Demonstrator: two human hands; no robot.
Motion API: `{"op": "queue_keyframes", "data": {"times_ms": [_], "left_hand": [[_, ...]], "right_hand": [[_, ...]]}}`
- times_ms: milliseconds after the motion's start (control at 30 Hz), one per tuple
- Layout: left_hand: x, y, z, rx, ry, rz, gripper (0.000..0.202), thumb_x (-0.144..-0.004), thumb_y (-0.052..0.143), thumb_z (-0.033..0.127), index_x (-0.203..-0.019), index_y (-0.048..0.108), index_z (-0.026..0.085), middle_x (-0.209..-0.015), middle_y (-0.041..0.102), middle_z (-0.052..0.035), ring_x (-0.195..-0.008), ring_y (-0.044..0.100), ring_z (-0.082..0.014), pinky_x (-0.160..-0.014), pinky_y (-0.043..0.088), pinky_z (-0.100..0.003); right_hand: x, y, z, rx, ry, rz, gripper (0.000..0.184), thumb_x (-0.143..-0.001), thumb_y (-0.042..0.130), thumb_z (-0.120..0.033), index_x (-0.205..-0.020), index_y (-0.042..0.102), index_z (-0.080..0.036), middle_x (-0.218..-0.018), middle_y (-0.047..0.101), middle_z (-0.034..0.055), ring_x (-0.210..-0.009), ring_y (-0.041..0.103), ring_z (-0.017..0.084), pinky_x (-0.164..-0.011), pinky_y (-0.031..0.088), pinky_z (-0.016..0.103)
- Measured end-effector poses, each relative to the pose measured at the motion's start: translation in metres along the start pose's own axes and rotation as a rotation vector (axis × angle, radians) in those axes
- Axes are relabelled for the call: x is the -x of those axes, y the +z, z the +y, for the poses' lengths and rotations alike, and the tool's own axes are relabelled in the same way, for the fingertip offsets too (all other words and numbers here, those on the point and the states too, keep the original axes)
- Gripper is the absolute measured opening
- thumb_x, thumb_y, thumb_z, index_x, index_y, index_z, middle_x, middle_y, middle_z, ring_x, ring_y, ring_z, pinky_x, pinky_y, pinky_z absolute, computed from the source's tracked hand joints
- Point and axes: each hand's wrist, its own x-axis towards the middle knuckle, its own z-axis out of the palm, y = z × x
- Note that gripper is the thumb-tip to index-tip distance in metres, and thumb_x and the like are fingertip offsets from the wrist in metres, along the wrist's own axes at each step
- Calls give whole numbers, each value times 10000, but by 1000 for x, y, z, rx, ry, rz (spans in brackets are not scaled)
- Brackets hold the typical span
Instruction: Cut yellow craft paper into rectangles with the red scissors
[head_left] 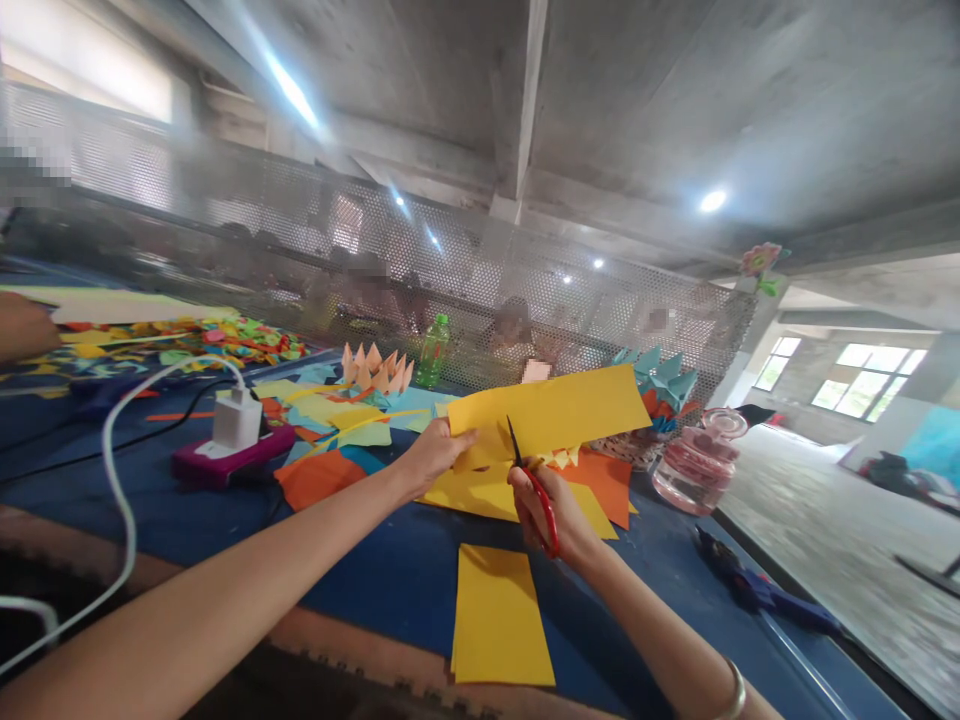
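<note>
Holding a yellow sheet (574, 410) up off the table (375, 580), we are pinching its left end with the left hand (435, 458), thumb on the near face. Our right hand (544, 505) is gripping red-handled scissors (550, 520), fingers wrapped round the loops, blades pointing up and away from us. Hands are sitting near each other but apart, sheet lying just beyond both. Key relation: the sheet's long axis is running left to right, rising slightly to the right, and the blades are crossing it steeply, closer to the left hand's end than to the free right end. So the left hand is the one gripping the sheet, while the right is meeting its lower edge through the scissors only. Blade gap: we can't tell. More yellow paper (472, 497) is lying flat under the hands, and a yellow stack (499, 615) is resting nearer to us, below the gap between them. Orange paper (609, 485) is showing just right of the right hand; farther right, a pink jar (694, 475) is standing, with a glue gun (757, 585) lying nearer us.
</note>
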Motion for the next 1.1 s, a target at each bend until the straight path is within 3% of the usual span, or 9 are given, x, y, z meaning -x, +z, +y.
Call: {"op": "queue_keyframes", "data": {"times_ms": [433, 833, 1100], "left_hand": [[1, 3, 1, 31, -31, 16, 552, -510, 794, 357, -969, 651, 85, -774, 717, -93, -596, 652, -218, -573, 522, -328], [0, 2, 0, 32, -30, -6, 479, -551, 772, 339, -957, 662, 108, -828, 718, -92, -653, 665, -227, -616, 525, -336], [4, 5, 1, -4, -23, -29, 469, -554, 771, 323, -949, 664, 93, -788, 715, -86, -644, 653, -207, -610, 507, -300]], "right_hand": [[-3, 8, 9, -76, 7, 65, 350, -809, 500, -512, -646, 423, -213, -333, 392, -83, -212, 346, 76, -221, 224, 179], [1, 0, 7, 39, -34, 81, 341, -818, 500, -530, -712, 429, -213, -389, 431, -74, -289, 429, 82, -318, 310, 183], [3, -1, 4, 84, -36, 32, 460, -838, 417, -590, -562, 398, -222, -344, 434, -40, -293, 422, 93, -339, 316, 205]]}}
